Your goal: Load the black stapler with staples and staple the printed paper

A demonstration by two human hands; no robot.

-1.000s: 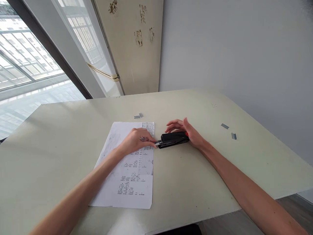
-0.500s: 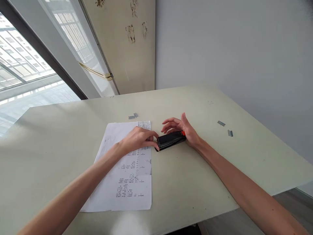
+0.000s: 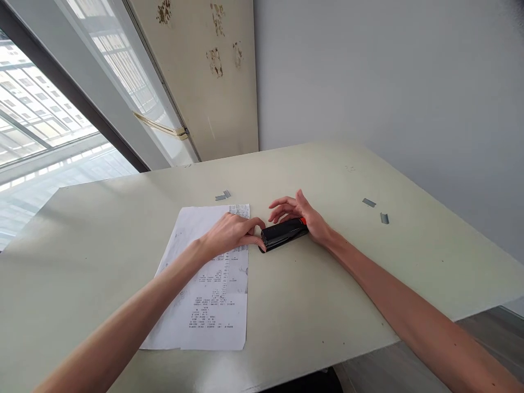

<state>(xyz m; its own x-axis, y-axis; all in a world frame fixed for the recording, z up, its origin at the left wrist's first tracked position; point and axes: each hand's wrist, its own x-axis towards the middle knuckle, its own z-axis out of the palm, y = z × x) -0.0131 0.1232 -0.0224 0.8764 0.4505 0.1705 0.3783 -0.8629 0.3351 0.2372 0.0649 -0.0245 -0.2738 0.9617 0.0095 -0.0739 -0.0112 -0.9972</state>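
Left hand (image 3: 231,231) nearer; stapler (image 3: 282,232) just right, apparently touching.

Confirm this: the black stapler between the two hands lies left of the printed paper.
Wrong side: the head view shows the black stapler, between the left hand and the right hand, lying right of the printed paper.

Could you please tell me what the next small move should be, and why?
I would probably ease the left hand back from the stapler: its thumb and fingertips are at the front end, where no metal rail sticks out, and the right hand is at the red-marked rear end, seemingly able to steady it.
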